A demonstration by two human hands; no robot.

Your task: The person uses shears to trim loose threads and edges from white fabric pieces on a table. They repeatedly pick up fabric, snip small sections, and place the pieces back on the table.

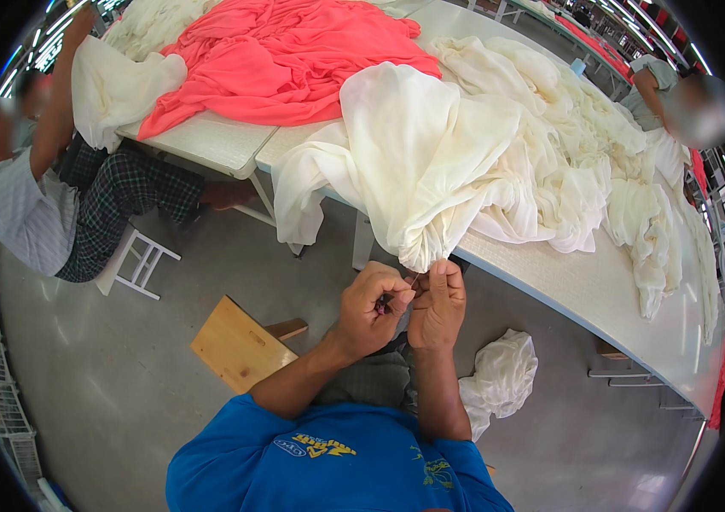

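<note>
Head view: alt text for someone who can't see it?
A person's right hand appears to pinch the gathered end of cream cloth draping over a white table, with the left hand close beside it, fingers curled. Coral cloth lies heaped beyond; another person sits at left.

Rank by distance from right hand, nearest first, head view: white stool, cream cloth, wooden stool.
From the right hand:
1. Cream cloth: gathered end at the fingertips, just ahead.
2. Wooden stool: lower down, to the left.
3. White stool: farther left, by the seated co-worker.
</note>
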